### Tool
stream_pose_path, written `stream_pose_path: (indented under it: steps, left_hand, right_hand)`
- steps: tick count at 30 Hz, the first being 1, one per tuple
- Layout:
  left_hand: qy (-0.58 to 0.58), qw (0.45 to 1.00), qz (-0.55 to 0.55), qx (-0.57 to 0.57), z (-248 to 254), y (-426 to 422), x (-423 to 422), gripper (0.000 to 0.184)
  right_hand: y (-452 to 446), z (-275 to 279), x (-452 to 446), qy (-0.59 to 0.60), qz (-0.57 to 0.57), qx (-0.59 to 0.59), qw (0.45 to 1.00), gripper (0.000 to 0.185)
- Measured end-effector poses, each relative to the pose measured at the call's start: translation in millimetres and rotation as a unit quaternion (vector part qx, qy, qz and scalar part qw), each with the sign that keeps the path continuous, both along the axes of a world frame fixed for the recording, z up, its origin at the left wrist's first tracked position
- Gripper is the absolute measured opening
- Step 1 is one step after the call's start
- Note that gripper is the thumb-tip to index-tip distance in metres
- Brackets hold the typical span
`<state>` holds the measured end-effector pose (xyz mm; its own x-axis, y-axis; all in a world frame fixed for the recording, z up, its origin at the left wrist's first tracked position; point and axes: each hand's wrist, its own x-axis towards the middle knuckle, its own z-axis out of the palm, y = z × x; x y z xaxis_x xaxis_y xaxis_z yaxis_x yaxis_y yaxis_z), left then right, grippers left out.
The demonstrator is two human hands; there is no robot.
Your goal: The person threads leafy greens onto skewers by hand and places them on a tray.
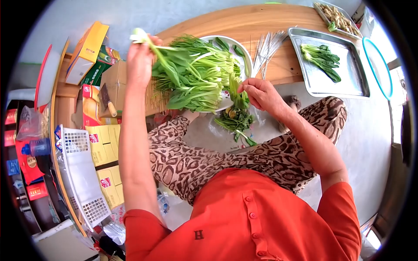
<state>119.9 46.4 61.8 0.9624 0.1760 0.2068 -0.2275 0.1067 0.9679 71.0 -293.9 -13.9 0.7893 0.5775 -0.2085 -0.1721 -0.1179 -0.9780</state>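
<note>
My left hand (140, 65) is closed around the pale base of a bok choy (167, 65), its leaves hanging toward the pile. My right hand (260, 93) pinches a yellowish-green leaf (235, 89) with thumb and forefinger. Between the hands, a large heap of leafy greens (207, 71) covers the table edge and part of a white plate (248, 56). Below the right hand, cast-off leaves (235, 122) lie in a clear plastic bag near the floor, between the knees.
Thin skewers (267, 50) lie on the wooden table (235, 21). At right, a metal tray (348, 78) holds several greens; beyond it stands a tray of light brown pieces (339, 21). A cleaver (109, 101) rests by cardboard boxes at left, near a white plastic basket (85, 174).
</note>
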Motion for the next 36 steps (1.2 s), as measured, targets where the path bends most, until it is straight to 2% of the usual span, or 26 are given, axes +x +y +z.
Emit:
stream_pose_path:
  steps: [4, 7, 9, 10, 12, 15, 16, 17, 19, 20, 22, 23, 28, 32, 34, 36]
  left_hand:
    - [-0.048, 0.998, -0.044, 0.006, 12, 8, 3, 0.021]
    - [-0.044, 0.999, -0.004, -0.010, 15, 20, -7, 0.020]
    - [-0.049, 0.997, -0.026, -0.061, 15, 24, -5, 0.022]
    - [-0.061, 0.990, -0.015, -0.122, 27, 15, -16, 0.023]
    - [-0.057, 0.994, 0.006, -0.089, 31, 5, -23, 0.025]
    - [0.034, 0.988, 0.075, 0.132, -6, -6, -25, 0.021]
    - [0.099, 0.963, 0.108, 0.224, -19, -15, -29, 0.010]
    - [0.087, 0.917, 0.143, 0.363, -33, -29, -32, 0.013]
    - [0.026, 0.877, 0.070, 0.474, -60, -50, -40, 0.015]
    - [-0.019, 0.815, 0.048, 0.578, -79, -50, -38, 0.012]
    - [-0.027, 0.796, 0.006, 0.604, -93, -61, -42, 0.017]
    - [-0.005, 0.791, -0.009, 0.611, -101, -62, -43, 0.025]
    - [0.008, 0.757, -0.029, 0.653, -119, -63, -37, 0.028]
    - [0.023, 0.773, 0.006, 0.634, -120, -58, -32, 0.021]
    - [-0.051, 0.817, 0.037, 0.573, -113, -50, -26, 0.018]
    - [-0.056, 0.859, 0.047, 0.506, -97, -43, -23, 0.014]
  right_hand:
    - [1, 2, 1, -0.002, -0.005, 0.001, 1.000, 0.023]
    - [6, 5, -3, 0.001, 0.009, -0.004, 1.000, 0.024]
    - [3, 0, 0, -0.006, 0.002, -0.003, 1.000, 0.024]
    - [2, 0, -3, 0.001, -0.005, -0.002, 1.000, 0.024]
    - [3, 5, -3, -0.007, -0.001, -0.010, 1.000, 0.024]
    - [4, -1, 1, -0.003, 0.008, -0.001, 1.000, 0.024]
    - [2, -2, 0, 0.006, 0.007, 0.005, 1.000, 0.024]
    - [2, -1, -1, 0.007, 0.002, 0.005, 1.000, 0.024]
    - [4, -1, -1, -0.011, 0.002, -0.007, 1.000, 0.024]
    - [3, -1, 0, -0.009, 0.001, -0.008, 1.000, 0.024]
    - [3, -2, 1, -0.008, -0.004, -0.003, 1.000, 0.023]
    - [2, -5, 2, -0.011, -0.003, -0.002, 1.000, 0.023]
    - [-3, -4, 3, 0.012, -0.011, 0.009, 1.000, 0.023]
    - [-4, 0, 2, 0.010, -0.011, 0.004, 1.000, 0.023]
    - [-5, -1, 3, 0.003, -0.011, -0.001, 1.000, 0.023]
    - [-5, -2, 3, -0.006, -0.010, -0.007, 1.000, 0.024]
